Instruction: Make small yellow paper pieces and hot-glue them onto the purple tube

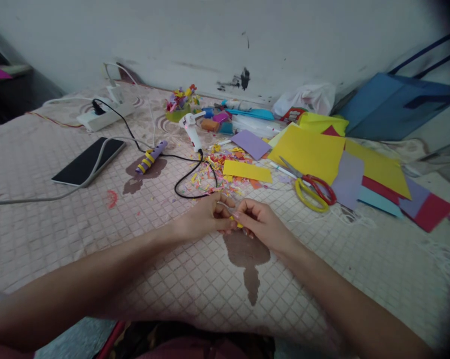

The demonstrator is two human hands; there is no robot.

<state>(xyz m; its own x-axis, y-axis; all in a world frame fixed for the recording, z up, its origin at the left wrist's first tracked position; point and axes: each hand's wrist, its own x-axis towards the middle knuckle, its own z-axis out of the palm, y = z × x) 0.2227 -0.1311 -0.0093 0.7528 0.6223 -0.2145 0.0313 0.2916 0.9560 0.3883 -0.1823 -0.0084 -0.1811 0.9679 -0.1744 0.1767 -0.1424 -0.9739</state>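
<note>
My left hand [206, 218] and my right hand [260, 222] meet over the near middle of the table, fingertips pinched together. Between them shows a small yellow piece [239, 225], mostly covered by the fingers; it looks like paper. Just beyond lies a yellow paper strip [247, 171] on a heap of coloured paper scraps [210, 180]. Scissors [315, 192] with one red and one yellow handle rest to the right of my hands. A purple paper roll [152, 157] wound with yellow lies to the left.
A white glue gun [192, 132] stands behind the scraps, its black cord [177, 187] looping towards my hands. At left are a phone [88, 162] and a power strip [105, 115]. Coloured sheets [309, 149] and a blue bag [393, 107] fill the right.
</note>
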